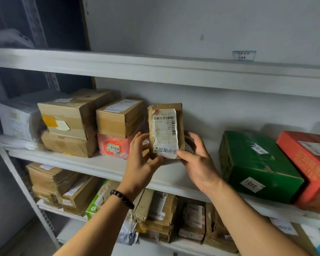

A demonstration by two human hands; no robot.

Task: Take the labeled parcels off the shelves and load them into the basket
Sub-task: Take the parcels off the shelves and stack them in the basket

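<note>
Head view: a small brown parcel (165, 130) is held upright over the middle shelf (92, 163), with its white barcode label turned toward the camera. It is gripped from both sides. The left hand (142, 159) is curled round its lower left edge, thumb at the front and fingers behind. The right hand (198, 163) is curled round its lower right edge, thumb pressed on the label's bottom corner. Whether its lower edge touches the shelf cannot be told, as that edge is hidden by the hands. A dark beaded bracelet (122, 198) is worn on the left wrist. Just left of the parcel, a pink parcel (113, 146) marked 0164 is seen under a brown carton (118, 119), and further cartons are stacked beside them. Well to the right, a green box (257, 163) is set on the same shelf, touching a red box (310, 163). More taped parcels (163, 209) are packed on the shelf below
</note>
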